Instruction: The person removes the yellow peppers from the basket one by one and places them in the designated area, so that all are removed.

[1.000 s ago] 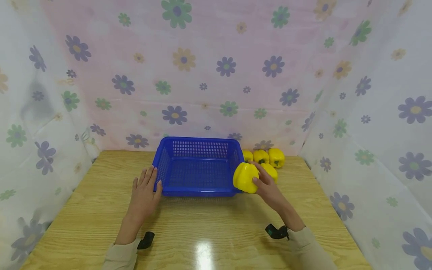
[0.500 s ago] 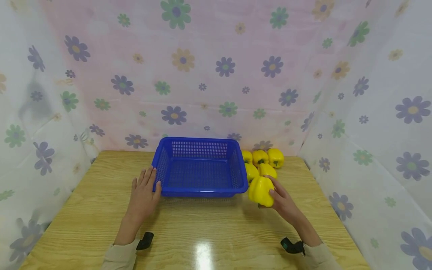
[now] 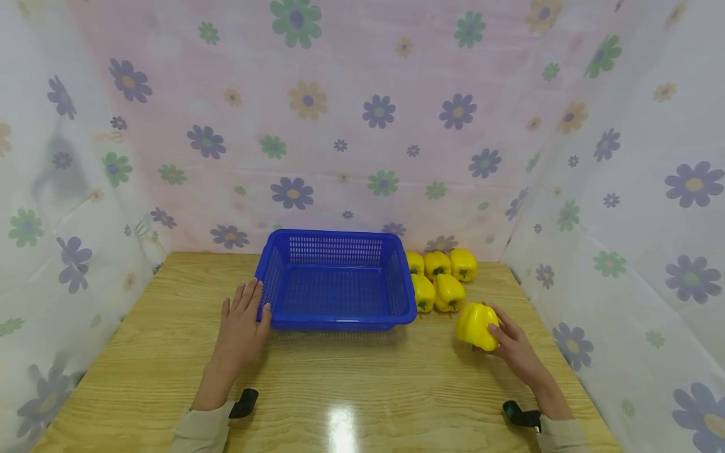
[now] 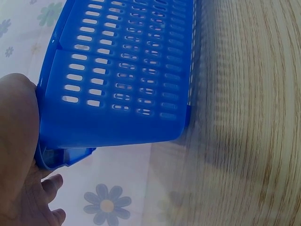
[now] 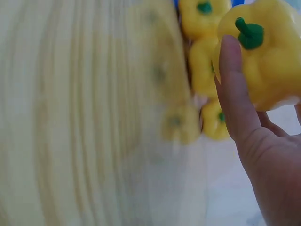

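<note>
A yellow bell pepper [image 3: 478, 326] is held in my right hand [image 3: 518, 349], above the tabletop at the right; its green stem [image 5: 251, 35] shows in the right wrist view beside my thumb. My left hand [image 3: 240, 327] rests against the left rim of the blue plastic basket [image 3: 331, 326], fingers mostly straight. The left wrist view shows the slotted wall of the basket [image 4: 113, 122], with part of that hand [image 4: 16, 150] at its rim. No pepper is visible inside the basket. Several more yellow bell peppers [image 3: 449, 293] sit in two rows right of it.
A light wood table [image 3: 362, 377] carries everything. Floral cloth [image 3: 340, 126] stands behind it and on both sides. The back row of peppers [image 3: 463, 265] lies near the rear cloth, close to the basket's right wall.
My right hand has carried the held pepper rightward and toward me, away from the basket's right corner and the other peppers. The left hand and basket have stayed put.
</note>
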Demonstrator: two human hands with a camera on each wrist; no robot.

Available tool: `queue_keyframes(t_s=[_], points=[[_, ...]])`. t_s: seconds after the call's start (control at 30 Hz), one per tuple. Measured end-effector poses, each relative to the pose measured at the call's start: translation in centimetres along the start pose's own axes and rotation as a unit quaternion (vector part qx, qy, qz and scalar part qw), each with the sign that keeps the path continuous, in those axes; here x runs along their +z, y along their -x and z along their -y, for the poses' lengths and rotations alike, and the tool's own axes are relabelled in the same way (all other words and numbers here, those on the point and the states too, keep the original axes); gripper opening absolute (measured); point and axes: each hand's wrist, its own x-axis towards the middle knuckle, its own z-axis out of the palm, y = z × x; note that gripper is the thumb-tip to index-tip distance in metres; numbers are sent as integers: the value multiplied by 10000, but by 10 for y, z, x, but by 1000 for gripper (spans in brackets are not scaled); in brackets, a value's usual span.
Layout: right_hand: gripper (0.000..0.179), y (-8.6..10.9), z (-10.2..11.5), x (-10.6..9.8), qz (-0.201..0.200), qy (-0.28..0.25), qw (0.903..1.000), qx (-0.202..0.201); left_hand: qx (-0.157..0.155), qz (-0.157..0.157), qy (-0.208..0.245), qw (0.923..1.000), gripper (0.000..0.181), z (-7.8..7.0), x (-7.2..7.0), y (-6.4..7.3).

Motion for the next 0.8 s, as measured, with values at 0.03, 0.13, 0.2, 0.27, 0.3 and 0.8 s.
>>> queue_keyframes(t_s=[0.03, 0.13, 0.2, 0.27, 0.3, 0.8], points=[[55, 1, -1, -5, -77, 94, 9999, 50, -12, 18, -5, 10000, 59, 0, 0, 0], [54, 3, -4, -17, -312, 336, 9988, 192, -30, 70, -33, 10000, 59, 0, -1, -1], [55, 3, -5, -24, -431, 465, 9977, 223, -40, 95, -32, 9999, 59, 0, -1, -1], [55, 0, -6, -30, -524, 546, 9969, 219, -54, 119, -13, 9999, 60, 0, -1, -1], [55, -2, -7, -33, -540, 577, 9966, 212, -63, 129, -8, 9999, 60, 0, -2, -1], [61, -47, -6, -69, -312, 1264, 9860, 1043, -118, 157, 26, 9998, 60, 1, 0, -2]])
